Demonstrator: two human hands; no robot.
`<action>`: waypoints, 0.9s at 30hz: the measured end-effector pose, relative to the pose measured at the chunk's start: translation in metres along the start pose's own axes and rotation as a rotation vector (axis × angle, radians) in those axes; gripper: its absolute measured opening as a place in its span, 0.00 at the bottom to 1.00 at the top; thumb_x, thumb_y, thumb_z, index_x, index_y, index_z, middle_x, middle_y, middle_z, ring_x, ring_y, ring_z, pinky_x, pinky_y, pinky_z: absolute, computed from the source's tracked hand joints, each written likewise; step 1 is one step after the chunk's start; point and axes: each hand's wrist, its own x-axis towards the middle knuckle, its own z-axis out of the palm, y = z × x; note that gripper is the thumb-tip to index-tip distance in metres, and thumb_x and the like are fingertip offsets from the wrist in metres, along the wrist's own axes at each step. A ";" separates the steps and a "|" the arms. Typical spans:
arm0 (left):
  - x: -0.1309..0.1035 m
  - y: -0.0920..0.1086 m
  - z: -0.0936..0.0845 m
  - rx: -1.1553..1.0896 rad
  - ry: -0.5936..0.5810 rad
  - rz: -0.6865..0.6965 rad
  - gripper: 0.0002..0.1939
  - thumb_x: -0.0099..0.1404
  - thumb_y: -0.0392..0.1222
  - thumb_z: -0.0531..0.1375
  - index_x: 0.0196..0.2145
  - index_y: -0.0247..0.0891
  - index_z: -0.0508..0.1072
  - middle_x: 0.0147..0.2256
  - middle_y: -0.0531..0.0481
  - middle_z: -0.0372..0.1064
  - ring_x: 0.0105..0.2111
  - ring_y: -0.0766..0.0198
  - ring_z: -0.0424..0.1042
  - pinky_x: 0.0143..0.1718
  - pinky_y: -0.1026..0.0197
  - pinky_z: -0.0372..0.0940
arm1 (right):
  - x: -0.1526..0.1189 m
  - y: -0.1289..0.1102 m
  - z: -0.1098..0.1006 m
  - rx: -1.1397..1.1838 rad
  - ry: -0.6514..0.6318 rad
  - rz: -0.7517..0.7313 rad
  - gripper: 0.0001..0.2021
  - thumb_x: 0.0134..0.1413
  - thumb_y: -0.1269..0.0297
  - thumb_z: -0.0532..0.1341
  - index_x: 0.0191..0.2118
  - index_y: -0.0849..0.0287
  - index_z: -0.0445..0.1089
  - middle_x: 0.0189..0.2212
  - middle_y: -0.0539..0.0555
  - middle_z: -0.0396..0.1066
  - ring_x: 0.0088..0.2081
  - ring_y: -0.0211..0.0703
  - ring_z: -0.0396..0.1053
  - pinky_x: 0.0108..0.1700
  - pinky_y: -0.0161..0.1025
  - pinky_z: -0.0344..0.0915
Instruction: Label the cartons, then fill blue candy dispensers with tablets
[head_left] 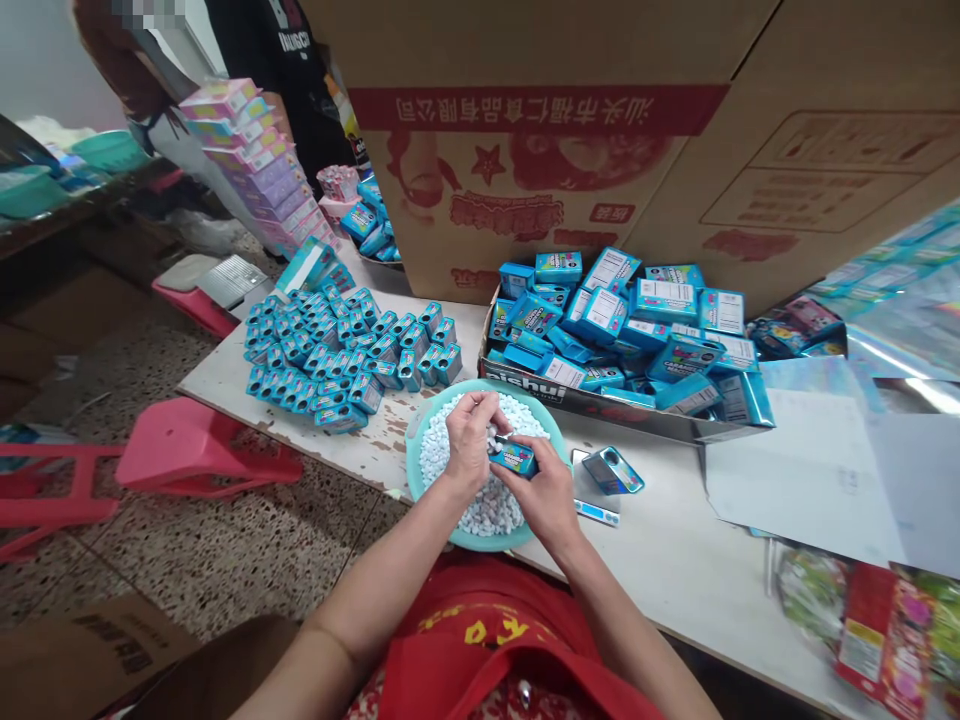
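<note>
Head view: right hand grips a glossy box; left hand holds white pellets, grip curled. Below sits a round plastic basin; cardboard tray at two o'clock.

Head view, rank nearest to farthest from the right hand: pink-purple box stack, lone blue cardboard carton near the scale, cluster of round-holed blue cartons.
From the right hand:
1. Lone blue cardboard carton: just to its right.
2. Cluster of round-holed blue cartons: left, past the turquoise plastic bowl.
3. Pink-purple box stack: far left, back.
</note>
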 end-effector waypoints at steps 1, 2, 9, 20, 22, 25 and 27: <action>0.000 0.001 0.000 0.003 0.000 0.007 0.11 0.56 0.46 0.60 0.25 0.35 0.66 0.17 0.56 0.63 0.18 0.71 0.63 0.24 0.67 0.59 | 0.000 0.000 0.000 0.003 -0.002 -0.001 0.15 0.44 0.61 0.67 0.40 0.57 0.69 0.37 0.54 0.71 0.42 0.48 0.68 0.45 0.44 0.63; 0.000 0.002 0.000 0.004 0.006 0.007 0.11 0.56 0.45 0.60 0.25 0.35 0.66 0.18 0.56 0.63 0.19 0.71 0.64 0.24 0.67 0.59 | 0.000 -0.001 0.000 0.007 -0.005 0.001 0.15 0.44 0.61 0.67 0.40 0.57 0.69 0.37 0.54 0.71 0.41 0.48 0.68 0.45 0.44 0.63; -0.004 0.006 0.002 0.008 -0.011 -0.055 0.11 0.57 0.46 0.59 0.26 0.36 0.66 0.19 0.55 0.65 0.18 0.70 0.66 0.23 0.66 0.62 | 0.002 -0.002 0.001 0.037 -0.019 -0.006 0.15 0.45 0.61 0.66 0.41 0.56 0.69 0.38 0.54 0.72 0.42 0.48 0.68 0.46 0.44 0.63; -0.003 0.010 0.006 0.001 -0.040 -0.064 0.11 0.57 0.47 0.59 0.29 0.36 0.66 0.21 0.56 0.64 0.17 0.73 0.63 0.20 0.70 0.58 | 0.000 -0.005 -0.003 0.083 0.006 0.032 0.15 0.43 0.62 0.67 0.39 0.57 0.70 0.36 0.53 0.71 0.40 0.47 0.69 0.44 0.43 0.64; -0.005 0.011 0.008 0.002 -0.052 -0.067 0.11 0.57 0.47 0.59 0.29 0.36 0.66 0.21 0.56 0.64 0.17 0.74 0.63 0.20 0.70 0.58 | 0.001 -0.005 -0.003 0.096 0.018 0.044 0.14 0.43 0.62 0.67 0.39 0.57 0.70 0.35 0.53 0.71 0.40 0.47 0.69 0.44 0.43 0.64; -0.008 0.016 0.011 0.020 -0.153 -0.114 0.12 0.56 0.48 0.60 0.31 0.36 0.67 0.22 0.55 0.65 0.16 0.73 0.63 0.18 0.69 0.57 | 0.002 -0.005 -0.002 0.107 0.024 0.054 0.13 0.43 0.61 0.66 0.38 0.57 0.70 0.35 0.53 0.71 0.39 0.47 0.68 0.43 0.43 0.64; -0.005 0.019 0.009 0.020 -0.211 -0.112 0.12 0.56 0.49 0.60 0.31 0.37 0.67 0.21 0.55 0.64 0.15 0.73 0.62 0.18 0.68 0.57 | 0.001 -0.004 -0.006 0.122 0.014 0.069 0.13 0.43 0.61 0.66 0.37 0.57 0.70 0.34 0.52 0.71 0.39 0.46 0.69 0.43 0.43 0.64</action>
